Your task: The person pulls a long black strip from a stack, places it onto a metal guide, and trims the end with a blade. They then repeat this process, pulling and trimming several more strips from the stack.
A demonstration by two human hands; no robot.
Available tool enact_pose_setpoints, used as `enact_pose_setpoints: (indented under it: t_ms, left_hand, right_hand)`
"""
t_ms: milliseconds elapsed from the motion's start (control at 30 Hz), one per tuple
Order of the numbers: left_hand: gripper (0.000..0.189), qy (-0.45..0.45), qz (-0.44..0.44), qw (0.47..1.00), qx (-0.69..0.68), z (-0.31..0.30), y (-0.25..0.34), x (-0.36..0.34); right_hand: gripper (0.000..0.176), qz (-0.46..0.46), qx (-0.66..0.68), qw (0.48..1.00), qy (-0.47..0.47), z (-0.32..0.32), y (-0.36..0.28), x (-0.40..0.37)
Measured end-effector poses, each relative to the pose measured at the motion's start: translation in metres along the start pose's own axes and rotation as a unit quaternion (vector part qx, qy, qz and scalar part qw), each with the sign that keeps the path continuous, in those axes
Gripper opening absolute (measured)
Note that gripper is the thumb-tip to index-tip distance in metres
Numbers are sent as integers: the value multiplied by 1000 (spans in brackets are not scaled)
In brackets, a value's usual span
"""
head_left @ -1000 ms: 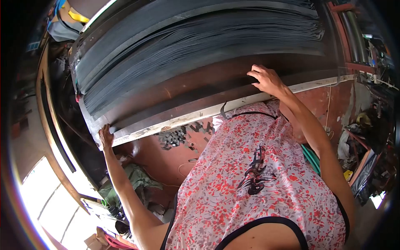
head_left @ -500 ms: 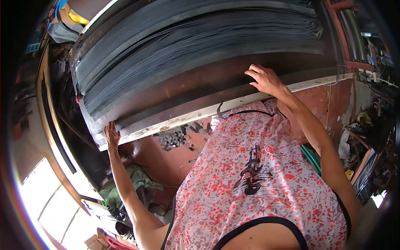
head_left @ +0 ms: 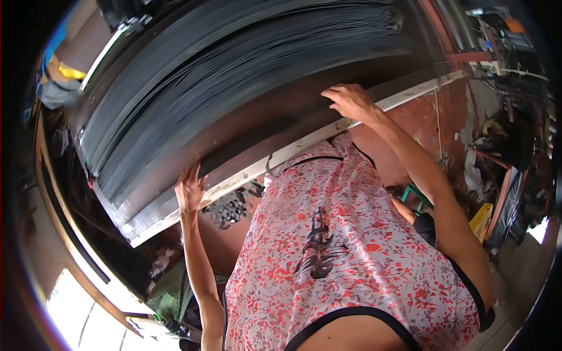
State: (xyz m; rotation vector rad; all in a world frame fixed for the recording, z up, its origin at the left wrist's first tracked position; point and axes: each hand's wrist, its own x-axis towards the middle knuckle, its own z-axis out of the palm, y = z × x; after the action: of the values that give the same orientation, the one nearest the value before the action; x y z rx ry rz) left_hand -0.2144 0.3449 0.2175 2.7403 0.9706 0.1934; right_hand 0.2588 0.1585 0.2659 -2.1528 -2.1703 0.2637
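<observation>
A long, narrow dark strip (head_left: pixel 266 137) lies along the front of the brown bench top (head_left: pixel 234 130). My left hand (head_left: pixel 190 190) is at its left end, fingers stretched forward with their tips on it and the thumb a little apart. Farther right, my right hand (head_left: pixel 352 104) reaches over the bench's front edge, its fingers half bent and the thumb apart from the index finger. Those fingertips are right at the strip's right part. Beyond both hands spread thick layers of long dark grey sheet-like strips (head_left: pixel 246 76).
A pale edge (head_left: pixel 293 147) runs along the bench front. Small dark scraps (head_left: pixel 227 212) cluster below it against a reddish panel. At the right stands a red frame (head_left: pixel 468 57) with dark rolls, above cluttered goods. A wooden-edged surface (head_left: pixel 55 202) flanks the left side.
My left hand has moved right along the bench front, away from the left corner. My right hand stays at about the same part of the bench. The whole view has shifted and turned.
</observation>
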Motion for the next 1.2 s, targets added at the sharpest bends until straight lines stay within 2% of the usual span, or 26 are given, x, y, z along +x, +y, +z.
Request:
enact_pose_setpoints:
  t_ms: [100, 167, 267, 400, 467, 567, 667, 733, 800, 867, 933, 1000, 1067, 1100, 1133, 1200]
  left_hand:
    - [46, -28, -25, 999, -12, 2, -8, -1]
    - [44, -36, -44, 998, -12, 1, -10, -1]
    - [50, -4, -15, 1000, 16, 9, -19, -6]
    - [50, 16, 6, 1000, 19, 6, -9, -2]
    - [50, 8, -3, 1000, 10, 9, -3, 4]
    - [51, 2, -6, 1000, 0, 15, -4, 12]
    - [51, 28, 18, 999, -1, 23, -6, 18]
    - [52, 33, 18, 999, -6, 28, -18, 14]
    - [53, 35, -11, 999, -16, 34, -42, 5]
    - [52, 40, -2, 999, -23, 45, -72, -6]
    - [51, 42, -27, 998, -39, 44, -86, -10]
    - [53, 39, -10, 999, -15, 37, -90, -8]
    - [55, 15, -39, 999, -34, 35, -90, -4]
    - [59, 28, -19, 999, -30, 39, -92, -3]
    - [59, 30, -17, 999, -31, 42, -88, -2]
    - [58, 52, 30, 998, -36, 44, -81, 5]
  right_hand:
    - [33, 3, -9, 1000, 3, 8, 1, 2]
    - [32, -29, -14, 999, 30, 11, 0, 4]
    - [34, -33, -8, 998, 44, 12, 1, 4]
    - [37, 2, -5, 998, 60, 6, 29, -10]
    - [38, 44, -22, 999, 22, -5, 46, -18]
    - [36, 60, -52, 997, 20, -17, 51, -18]
    - [32, 48, -56, 997, 26, -23, 47, -13]
    - [28, 19, -86, 996, -11, -17, 32, -3]
    - [30, -11, -116, 993, 1, -14, 13, 5]
    - [31, -51, -109, 991, 53, -1, 1, 12]
    - [31, -36, -129, 990, 46, -3, -12, 18]
    - [31, -19, -154, 987, 39, -11, -13, 13]
    - [28, 0, -185, 979, 90, -23, 0, -1]
    - [26, 13, -217, 972, 92, -27, 7, -7]
    - [41, 40, -228, 968, 99, -36, 12, -17]
    - [43, 70, -278, 956, 53, -48, 26, -28]
